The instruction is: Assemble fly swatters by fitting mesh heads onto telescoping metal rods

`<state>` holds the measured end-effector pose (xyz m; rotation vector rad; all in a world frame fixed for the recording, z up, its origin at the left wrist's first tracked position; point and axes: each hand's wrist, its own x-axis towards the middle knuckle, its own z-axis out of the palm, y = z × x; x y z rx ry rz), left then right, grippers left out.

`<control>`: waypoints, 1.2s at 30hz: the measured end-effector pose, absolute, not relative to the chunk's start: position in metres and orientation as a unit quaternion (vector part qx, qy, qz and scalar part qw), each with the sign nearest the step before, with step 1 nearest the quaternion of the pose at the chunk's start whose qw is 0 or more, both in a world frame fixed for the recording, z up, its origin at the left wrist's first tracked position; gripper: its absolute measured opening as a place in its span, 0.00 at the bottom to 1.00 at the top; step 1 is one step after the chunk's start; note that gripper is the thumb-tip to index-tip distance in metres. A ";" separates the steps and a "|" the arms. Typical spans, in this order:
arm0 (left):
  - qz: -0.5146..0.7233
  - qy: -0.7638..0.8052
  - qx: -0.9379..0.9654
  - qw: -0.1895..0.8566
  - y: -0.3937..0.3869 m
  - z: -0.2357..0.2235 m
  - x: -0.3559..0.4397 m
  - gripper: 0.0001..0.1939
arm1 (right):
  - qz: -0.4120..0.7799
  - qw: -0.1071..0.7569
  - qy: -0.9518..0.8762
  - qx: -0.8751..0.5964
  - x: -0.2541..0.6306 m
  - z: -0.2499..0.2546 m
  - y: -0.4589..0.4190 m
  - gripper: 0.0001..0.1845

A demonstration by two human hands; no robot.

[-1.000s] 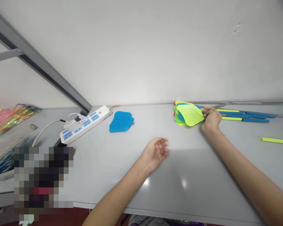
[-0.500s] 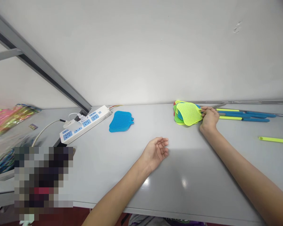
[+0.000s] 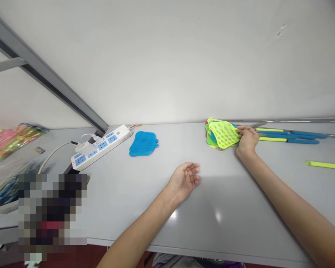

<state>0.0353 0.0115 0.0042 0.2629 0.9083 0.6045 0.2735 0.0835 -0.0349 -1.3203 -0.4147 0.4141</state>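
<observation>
Grey desk [image 3: 123,201] against white wall [image 3: 167,63]. Left hand [image 3: 184,179] resting empty, fingers loosely open; right hand [image 3: 247,141] closed on stacked fly swatters [image 3: 222,134], far right.

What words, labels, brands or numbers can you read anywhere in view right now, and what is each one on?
No text can be read clearly.
White power strip: small marks on its blue panels, too small to read.
Small card on the table: too small to read.
Colourful plastic packaging: blurred, any print unreadable.
Dark clothing at the bottom edge: print cut off, unreadable.
</observation>
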 end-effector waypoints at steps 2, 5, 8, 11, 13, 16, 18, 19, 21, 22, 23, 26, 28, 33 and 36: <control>0.287 0.430 0.126 0.847 0.012 0.004 0.035 0.06 | 0.189 0.749 -0.188 -0.606 0.273 -0.035 0.084 0.15; 0.286 0.430 0.127 0.847 0.012 0.004 0.036 0.06 | 0.188 0.751 -0.185 -0.605 0.273 -0.034 0.083 0.15; 0.286 0.430 0.127 0.847 0.012 0.004 0.036 0.06 | 0.189 0.749 -0.185 -0.607 0.272 -0.034 0.083 0.15; 0.285 0.431 0.126 0.847 0.012 0.005 0.036 0.06 | 0.190 0.749 -0.187 -0.607 0.272 -0.034 0.083 0.14; 0.285 0.433 0.125 0.846 0.012 0.005 0.037 0.06 | 0.188 0.749 -0.191 -0.606 0.272 -0.035 0.083 0.14; 0.286 0.432 0.125 0.846 0.012 0.005 0.037 0.06 | 0.185 0.750 -0.194 -0.605 0.271 -0.035 0.082 0.15; 0.285 0.430 0.126 0.847 0.012 0.005 0.036 0.06 | 0.183 0.753 -0.194 -0.601 0.271 -0.035 0.082 0.15; 0.285 0.429 0.127 0.848 0.012 0.004 0.036 0.06 | 0.182 0.755 -0.194 -0.599 0.271 -0.035 0.082 0.15; 0.285 0.429 0.126 0.848 0.012 0.004 0.036 0.06 | 0.180 0.757 -0.196 -0.596 0.271 -0.035 0.082 0.15; 0.285 0.429 0.126 0.848 0.012 0.004 0.036 0.06 | 0.180 0.757 -0.198 -0.596 0.271 -0.035 0.083 0.15; 0.285 0.429 0.126 0.848 0.012 0.004 0.036 0.06 | 0.179 0.755 -0.201 -0.598 0.272 -0.036 0.083 0.15; 0.283 0.431 0.127 0.847 0.012 0.004 0.037 0.06 | 0.173 0.748 -0.211 -0.605 0.273 -0.038 0.084 0.14; 0.283 0.432 0.127 0.847 0.012 0.005 0.037 0.06 | 0.168 0.744 -0.218 -0.609 0.273 -0.039 0.084 0.13; 0.283 0.435 0.125 0.846 0.012 0.006 0.037 0.06 | 0.165 0.752 -0.226 -0.597 0.273 -0.040 0.084 0.14; 0.283 0.435 0.125 0.846 0.011 0.007 0.037 0.06 | 0.163 0.754 -0.230 -0.593 0.272 -0.040 0.084 0.14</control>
